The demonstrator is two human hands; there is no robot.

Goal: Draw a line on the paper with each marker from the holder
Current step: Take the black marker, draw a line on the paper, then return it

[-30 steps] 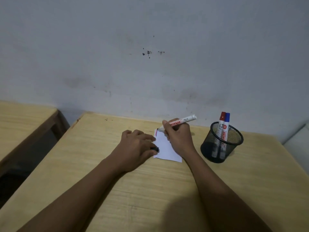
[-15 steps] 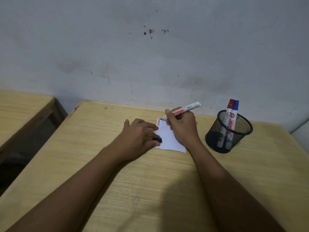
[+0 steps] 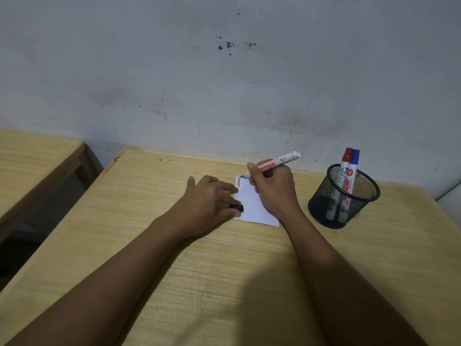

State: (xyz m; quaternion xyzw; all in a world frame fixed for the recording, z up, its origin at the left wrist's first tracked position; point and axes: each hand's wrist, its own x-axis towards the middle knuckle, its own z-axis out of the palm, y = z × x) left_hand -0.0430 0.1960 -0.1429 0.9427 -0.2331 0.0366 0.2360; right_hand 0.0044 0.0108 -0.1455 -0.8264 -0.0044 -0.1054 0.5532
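Note:
A small white paper [image 3: 252,206] lies on the wooden desk [image 3: 224,270], with a red and a blue line near its top left corner. My right hand [image 3: 273,188] grips a white marker [image 3: 274,164], whose tip rests at the paper's top edge beside those lines. My left hand [image 3: 208,203] presses down the paper's left edge and holds a black marker cap [image 3: 237,208] in its fingers. A black mesh holder [image 3: 343,203] to the right of the paper holds a red-capped marker [image 3: 345,166] and a blue-capped marker [image 3: 353,168], both upright.
A stained grey wall [image 3: 224,83] rises right behind the desk. A second wooden table [image 3: 32,161] stands to the left across a dark gap. A white surface edge [image 3: 451,198] shows at the far right.
The marker tip stays at the paper's top left corner and both hands keep their grip. The view has shifted slightly with my head.

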